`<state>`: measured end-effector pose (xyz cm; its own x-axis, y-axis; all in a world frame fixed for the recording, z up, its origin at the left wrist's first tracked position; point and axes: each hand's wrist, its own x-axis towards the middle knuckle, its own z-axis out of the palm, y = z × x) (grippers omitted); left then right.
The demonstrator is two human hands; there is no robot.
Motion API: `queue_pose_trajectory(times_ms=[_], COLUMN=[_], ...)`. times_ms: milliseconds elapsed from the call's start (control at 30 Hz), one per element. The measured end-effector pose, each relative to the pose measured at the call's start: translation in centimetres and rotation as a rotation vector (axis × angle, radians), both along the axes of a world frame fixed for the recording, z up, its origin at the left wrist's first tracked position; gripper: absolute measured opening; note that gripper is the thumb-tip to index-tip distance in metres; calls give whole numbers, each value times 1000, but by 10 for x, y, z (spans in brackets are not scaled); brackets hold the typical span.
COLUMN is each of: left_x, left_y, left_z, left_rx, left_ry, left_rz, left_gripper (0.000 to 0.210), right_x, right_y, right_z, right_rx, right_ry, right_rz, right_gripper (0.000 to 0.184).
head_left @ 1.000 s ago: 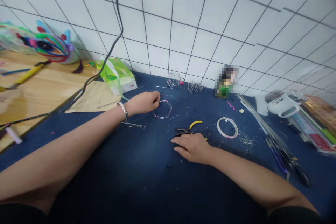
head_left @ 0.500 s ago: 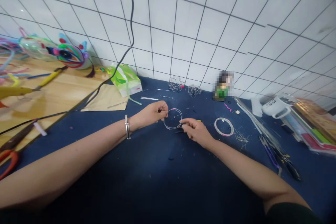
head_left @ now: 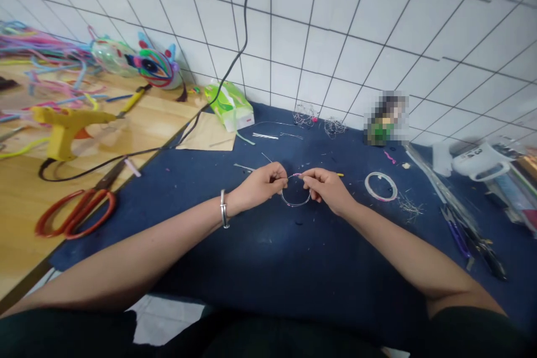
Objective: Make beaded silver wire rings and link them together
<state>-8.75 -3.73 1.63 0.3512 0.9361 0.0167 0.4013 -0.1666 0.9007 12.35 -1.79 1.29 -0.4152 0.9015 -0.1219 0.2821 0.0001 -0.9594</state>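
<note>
A thin wire ring with small pink beads hangs between my two hands above the dark blue cloth. My left hand, with a silver bangle at the wrist, pinches the ring's upper left part. Its upper right part is pinched by my right hand. The fingertips of both hands nearly meet at the top of the ring. A second white-and-pink wire coil lies flat on the cloth just right of my right hand.
Red-handled scissors and a yellow glue gun lie on the wooden table at left, with a black cable running across. A green tissue pack, wire tangles, a white mug and pens sit around the cloth.
My left hand lifted the beaded ring off the cloth and my right hand left the pliers and took hold of it. The view has shifted left, showing scissors and glue gun.
</note>
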Motion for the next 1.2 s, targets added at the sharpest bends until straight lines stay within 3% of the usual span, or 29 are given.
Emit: queue_pose_trajectory(times_ms=[333, 700, 1000, 1200], left_x=[-7, -5, -6, -3], left_y=[3, 2, 1, -3], left_z=[-6, -5, -1, -4], left_rx=[-243, -439, -306, -245], left_ry=[-145, -307, -164, -172], left_rz=[-77, -101, -72, -28], left_gripper=[18, 25, 19, 19], right_x=[3, -2, -2, -2], right_y=[1, -5, -11, -11], right_z=[-19, -11, -8, -9], right_rx=[43, 99, 151, 158], right_ry=[39, -66, -74, -49], right_rz=[-37, 34, 122, 156], right_gripper=[23, 21, 17, 13])
